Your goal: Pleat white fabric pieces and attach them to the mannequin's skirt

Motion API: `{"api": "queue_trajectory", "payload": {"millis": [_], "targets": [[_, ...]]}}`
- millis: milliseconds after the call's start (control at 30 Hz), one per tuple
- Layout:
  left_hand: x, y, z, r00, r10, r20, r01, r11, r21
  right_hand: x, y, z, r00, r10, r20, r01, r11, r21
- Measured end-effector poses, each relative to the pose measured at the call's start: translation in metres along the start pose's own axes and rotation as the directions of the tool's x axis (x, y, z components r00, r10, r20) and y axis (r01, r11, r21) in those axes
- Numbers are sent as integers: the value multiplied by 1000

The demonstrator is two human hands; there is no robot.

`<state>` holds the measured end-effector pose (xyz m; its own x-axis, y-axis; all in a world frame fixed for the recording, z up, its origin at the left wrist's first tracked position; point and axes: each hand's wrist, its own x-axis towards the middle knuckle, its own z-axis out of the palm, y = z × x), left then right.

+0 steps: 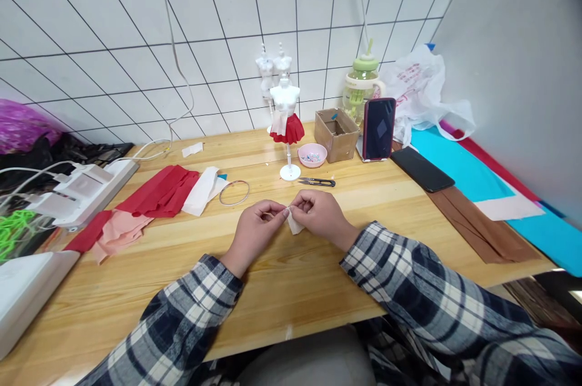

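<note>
My left hand [262, 225] and my right hand [321, 216] meet fingertip to fingertip above the middle of the table. Both are closed in a pinch on a small piece of white cloth [295, 226], which hangs down between them. Whether a needle or thread is in the fingers I cannot tell. Just beyond the hands lie black thread snips [318, 182]. A small white dress form [285, 98] stands behind them, wearing a red skirt [293, 129] with a white cloth strip at its front. A thin hoop [234, 193] lies to the left of the snips.
A pink bowl of small beads [312, 156] and a cardboard box [337, 135] stand near the form. Red cloth [159, 191] and a power strip [86, 192] lie left. On the right are an upright phone [379, 129], a flat black phone [422, 169], brown cloth [482, 225] and a bottle [362, 80].
</note>
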<state>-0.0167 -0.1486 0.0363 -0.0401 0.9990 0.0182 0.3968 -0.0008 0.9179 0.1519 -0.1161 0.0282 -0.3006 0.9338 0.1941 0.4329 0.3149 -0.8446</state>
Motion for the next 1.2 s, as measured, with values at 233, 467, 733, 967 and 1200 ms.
{"api": "queue_trajectory", "payload": {"millis": [233, 467, 733, 967, 1200], "targets": [[0, 1, -1, 1000, -16, 8, 17, 999, -50, 0, 1, 4, 999, 20, -47, -15, 996, 89], [1, 2, 1, 995, -60, 74, 69, 990, -126, -4, -5, 3, 995, -42, -93, 42, 999, -4], [3, -5, -3, 999, -49, -2, 48, 983, -177, -5, -5, 3, 984, -175, -44, 174, 985, -20], [5, -9, -6, 999, -38, -18, 34, 982, -188, -10, -6, -2, 946, -314, 77, 323, 913, -251], [9, -15, -7, 998, -61, -13, 58, 984, -171, -12, -8, -3, 929, -349, 124, 369, 847, -383]]}}
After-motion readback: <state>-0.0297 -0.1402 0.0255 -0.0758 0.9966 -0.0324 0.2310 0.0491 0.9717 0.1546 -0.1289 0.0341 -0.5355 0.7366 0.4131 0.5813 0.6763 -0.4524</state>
